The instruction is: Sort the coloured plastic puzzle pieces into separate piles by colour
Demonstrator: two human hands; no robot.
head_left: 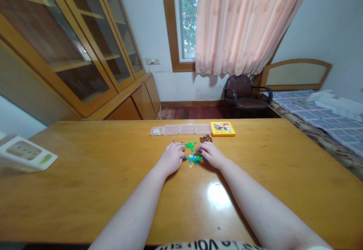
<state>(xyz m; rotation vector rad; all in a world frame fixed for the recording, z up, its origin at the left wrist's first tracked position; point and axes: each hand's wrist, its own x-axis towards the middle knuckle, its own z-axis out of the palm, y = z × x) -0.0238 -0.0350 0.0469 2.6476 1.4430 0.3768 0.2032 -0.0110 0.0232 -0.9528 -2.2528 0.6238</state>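
Small plastic bricks lie loose on the table between my two hands. A mixed heap of blue, green and pale bricks [195, 159] sits nearest me, with a small group of green bricks [189, 145] beyond it. Dark brown bricks [205, 139] form their own pile just past my right hand. At the heap's left edge rests my left hand [172, 158], its fingers bent and apart, seemingly empty. My right hand [212, 154] reaches in from the other side, fingers curled together over the heap; whatever they pinch is too small to make out.
A clear tray with several compartments [179, 130] lies beyond the bricks, beside a yellow picture box [223, 130]. On the far left of the table [113, 189] stands a white object with sockets [27, 152]. A chair [241, 93] and a bed [314, 110] are behind.
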